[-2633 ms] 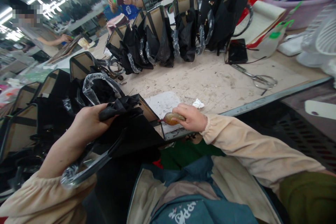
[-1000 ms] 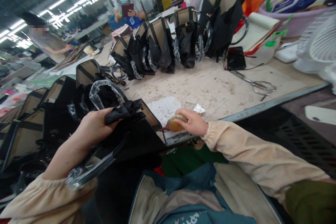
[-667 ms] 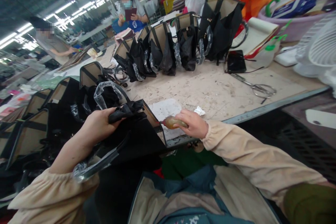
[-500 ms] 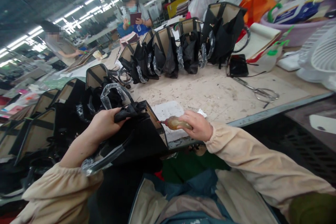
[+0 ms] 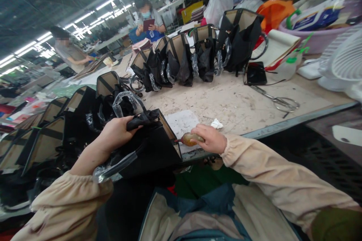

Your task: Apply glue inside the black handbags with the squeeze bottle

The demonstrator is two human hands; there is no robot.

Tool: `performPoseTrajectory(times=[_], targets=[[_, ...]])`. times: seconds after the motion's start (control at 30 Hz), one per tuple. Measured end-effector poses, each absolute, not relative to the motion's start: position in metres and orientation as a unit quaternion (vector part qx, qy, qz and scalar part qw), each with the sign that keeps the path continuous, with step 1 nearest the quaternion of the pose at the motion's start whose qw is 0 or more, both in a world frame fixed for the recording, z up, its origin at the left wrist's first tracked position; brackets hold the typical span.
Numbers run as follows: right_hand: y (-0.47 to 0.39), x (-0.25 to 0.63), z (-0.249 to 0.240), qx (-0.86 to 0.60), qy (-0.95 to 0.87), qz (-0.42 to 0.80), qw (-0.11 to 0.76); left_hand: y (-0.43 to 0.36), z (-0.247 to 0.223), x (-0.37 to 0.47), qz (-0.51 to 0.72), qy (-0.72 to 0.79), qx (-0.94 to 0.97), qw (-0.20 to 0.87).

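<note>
My left hand is closed on the gathered black cloth of a black handbag, which lies tilted on its side at the table's near edge. A handle wrapped in clear plastic hangs by my left forearm. My right hand is wrapped round a small amber squeeze bottle with a thin reddish nozzle. The nozzle points left at the bag's tan-lined edge, near its lower corner; whether it touches I cannot tell. Under the bottle lies a whitish sheet.
Several black bags stand across the table, and more crowd the left. A crumpled white tissue, scissors, a phone, a clear bottle and a white fan lie rightward. Two people work beyond.
My right hand has brought the bottle's nozzle slightly down along the bag's edge, closer to the lower corner. My left hand keeps its hold. The view has shifted a little.
</note>
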State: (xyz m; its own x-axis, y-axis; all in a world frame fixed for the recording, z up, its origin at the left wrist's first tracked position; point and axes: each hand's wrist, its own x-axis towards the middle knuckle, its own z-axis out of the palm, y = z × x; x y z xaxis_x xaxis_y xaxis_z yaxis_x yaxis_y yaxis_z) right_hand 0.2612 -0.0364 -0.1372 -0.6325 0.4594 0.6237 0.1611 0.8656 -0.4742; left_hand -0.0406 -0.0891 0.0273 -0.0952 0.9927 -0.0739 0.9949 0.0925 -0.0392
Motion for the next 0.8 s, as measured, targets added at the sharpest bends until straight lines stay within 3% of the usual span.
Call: performPoseTrajectory(times=[0.13,0.43,0.67,0.8], targets=[[-0.034,0.258,-0.141,-0.17,-0.887,0.173,0.393,-0.087,0.026,-0.043,-0.07,0.721,0.69,-0.002],[-0.026,0.259,-0.119,-0.226,-0.822,0.173,0.493,-0.087,0.028,-0.04,-0.076,0.727,0.683,-0.001],[-0.019,0.255,-0.106,-0.371,-0.64,0.313,0.596,-0.087,0.028,-0.038,-0.067,0.728,0.682,0.014],[-0.006,0.258,-0.098,-0.366,-0.457,0.496,0.641,-0.086,0.029,-0.044,-0.017,0.733,0.679,0.029]])
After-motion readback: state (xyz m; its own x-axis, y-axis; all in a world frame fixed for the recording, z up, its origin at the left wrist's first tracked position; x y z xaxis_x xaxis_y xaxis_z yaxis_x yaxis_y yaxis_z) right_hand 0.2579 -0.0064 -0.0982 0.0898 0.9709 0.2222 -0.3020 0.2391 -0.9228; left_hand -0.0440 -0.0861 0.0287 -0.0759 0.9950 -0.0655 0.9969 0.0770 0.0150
